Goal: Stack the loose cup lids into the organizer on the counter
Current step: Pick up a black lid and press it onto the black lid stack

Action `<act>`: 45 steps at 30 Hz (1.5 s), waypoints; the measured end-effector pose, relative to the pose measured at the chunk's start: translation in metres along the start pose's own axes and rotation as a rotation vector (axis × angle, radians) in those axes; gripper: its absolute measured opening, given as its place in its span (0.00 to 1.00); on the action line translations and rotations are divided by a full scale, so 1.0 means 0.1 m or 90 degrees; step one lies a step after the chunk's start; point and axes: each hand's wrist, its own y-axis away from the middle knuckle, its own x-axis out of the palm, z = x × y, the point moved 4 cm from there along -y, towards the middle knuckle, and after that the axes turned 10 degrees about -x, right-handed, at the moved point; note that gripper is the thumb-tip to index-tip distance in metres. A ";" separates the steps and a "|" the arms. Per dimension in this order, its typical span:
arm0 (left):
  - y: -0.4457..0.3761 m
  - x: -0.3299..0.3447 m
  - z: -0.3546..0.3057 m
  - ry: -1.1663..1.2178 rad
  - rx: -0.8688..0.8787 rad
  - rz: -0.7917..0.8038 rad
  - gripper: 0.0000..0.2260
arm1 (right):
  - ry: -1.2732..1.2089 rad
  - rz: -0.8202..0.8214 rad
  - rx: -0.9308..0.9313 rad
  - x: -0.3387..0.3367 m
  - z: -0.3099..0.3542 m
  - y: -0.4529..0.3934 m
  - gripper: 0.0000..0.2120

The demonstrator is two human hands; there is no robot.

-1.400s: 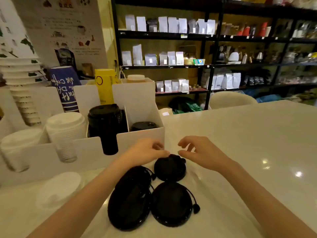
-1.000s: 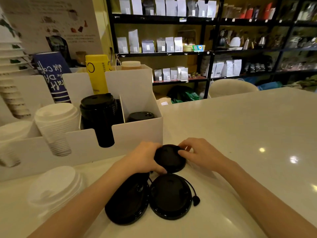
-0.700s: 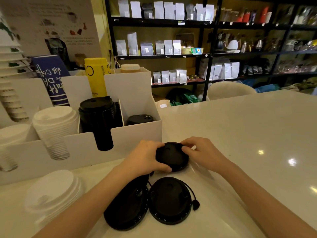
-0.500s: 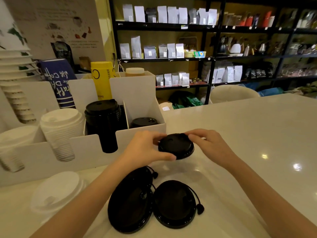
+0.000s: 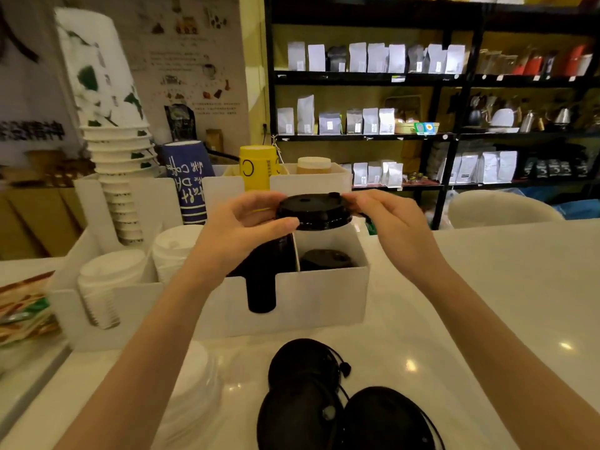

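Left hand and right hand pinch opposite edges of black lid, held level above organizer rightmost compartment; forearms raised off desk.

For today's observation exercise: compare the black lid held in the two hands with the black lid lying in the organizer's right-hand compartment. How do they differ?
The held lid is up in the air, pinched between the left hand and right hand; the compartment lid rests low inside the white organizer. The held lid shows fully, while the compartment lid is partly hidden by the front wall. Both are round, black and top-up.
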 end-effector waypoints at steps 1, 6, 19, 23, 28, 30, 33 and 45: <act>-0.02 -0.08 0.01 0.024 0.005 -0.015 0.15 | -0.022 -0.003 -0.003 0.08 0.02 -0.05 0.15; -0.13 -0.37 0.10 0.043 0.023 -0.065 0.17 | -0.137 0.038 0.000 0.49 0.07 -0.17 0.13; -0.25 -0.54 0.29 -0.299 -0.050 -0.160 0.21 | -0.284 0.143 0.156 0.96 -0.19 -0.20 0.11; -0.27 -0.54 0.31 -0.335 -0.078 -0.149 0.21 | -0.282 0.165 0.152 0.99 -0.26 -0.18 0.11; -0.27 -0.54 0.32 -0.339 -0.096 -0.144 0.21 | -0.246 0.168 0.109 1.01 -0.31 -0.17 0.14; -0.25 -0.53 0.31 -0.339 -0.096 -0.149 0.21 | -0.240 0.168 0.116 1.02 -0.36 -0.15 0.17; -0.21 -0.48 0.26 -0.370 -0.076 -0.187 0.21 | -0.247 0.162 0.141 1.03 -0.38 -0.15 0.21; -0.21 -0.54 0.33 -0.334 -0.112 -0.123 0.22 | -0.131 0.194 0.031 1.08 -0.49 -0.24 0.22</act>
